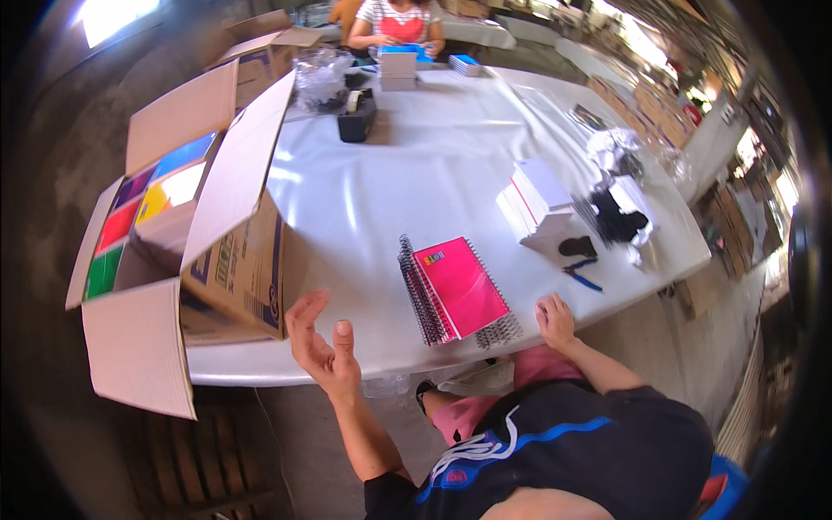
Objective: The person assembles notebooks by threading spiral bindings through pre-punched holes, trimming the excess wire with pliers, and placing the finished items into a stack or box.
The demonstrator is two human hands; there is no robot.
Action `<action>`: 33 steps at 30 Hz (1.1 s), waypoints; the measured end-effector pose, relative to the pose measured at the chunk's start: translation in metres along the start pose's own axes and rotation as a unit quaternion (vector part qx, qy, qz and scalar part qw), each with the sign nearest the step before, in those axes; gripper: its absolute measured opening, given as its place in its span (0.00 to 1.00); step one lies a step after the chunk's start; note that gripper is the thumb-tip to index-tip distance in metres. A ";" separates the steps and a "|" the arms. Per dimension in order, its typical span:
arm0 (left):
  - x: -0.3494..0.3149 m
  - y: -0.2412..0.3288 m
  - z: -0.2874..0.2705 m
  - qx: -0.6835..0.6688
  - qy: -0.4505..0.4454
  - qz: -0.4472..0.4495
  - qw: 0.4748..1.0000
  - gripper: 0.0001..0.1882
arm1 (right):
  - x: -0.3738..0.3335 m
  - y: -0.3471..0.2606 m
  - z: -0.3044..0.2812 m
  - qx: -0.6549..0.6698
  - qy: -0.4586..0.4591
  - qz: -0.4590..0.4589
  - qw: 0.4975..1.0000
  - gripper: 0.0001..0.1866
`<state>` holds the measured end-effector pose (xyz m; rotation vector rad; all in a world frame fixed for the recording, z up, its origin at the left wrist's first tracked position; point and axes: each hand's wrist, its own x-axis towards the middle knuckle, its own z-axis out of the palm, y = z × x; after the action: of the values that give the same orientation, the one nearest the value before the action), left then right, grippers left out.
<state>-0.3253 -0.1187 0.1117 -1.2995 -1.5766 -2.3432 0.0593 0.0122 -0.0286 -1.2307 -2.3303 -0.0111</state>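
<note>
My left hand (326,343) is raised beside the carton, over the near table edge. Its fingers are spread and it holds nothing. At the near edge on the right, my right hand (555,319) rests on the table with fingers loosely bent and apart, nothing visible in them. Between the hands lies a pink spiral notebook (464,290) on what looks like a small stack, with black wire coils along its left side and under its lower right corner. Beyond my right hand lie blue-handled pliers (584,276) next to a small dark object (577,247).
An open carton (234,273) with colourful notebooks stands left, its flaps spread. White paper stacks (536,204) and a black bundle (617,212) sit right. Farther back is a tape dispenser (356,120). Across the table, another person (399,22) handles a blue item.
</note>
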 end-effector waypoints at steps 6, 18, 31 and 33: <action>0.032 0.032 0.032 -0.020 -0.074 -0.028 0.997 0.11 | 0.000 -0.009 -0.007 -0.006 -0.014 0.006 1.000 0.09; 0.039 0.047 0.089 0.021 -0.215 0.055 0.975 0.12 | -0.005 -0.011 0.005 -0.026 0.082 0.046 0.995 0.12; -0.056 0.122 0.182 -0.199 -0.411 -0.042 0.888 0.13 | -0.033 -0.024 -0.001 0.232 0.160 0.158 0.946 0.16; -0.078 0.134 0.211 -0.216 -0.492 -0.104 0.837 0.12 | -0.076 0.000 -0.028 0.199 0.156 0.205 0.946 0.19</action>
<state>-0.0855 -0.0507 0.1909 -2.9172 -1.3620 -2.3304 0.1068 -0.0532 -0.0374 -1.3588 -1.6701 0.3634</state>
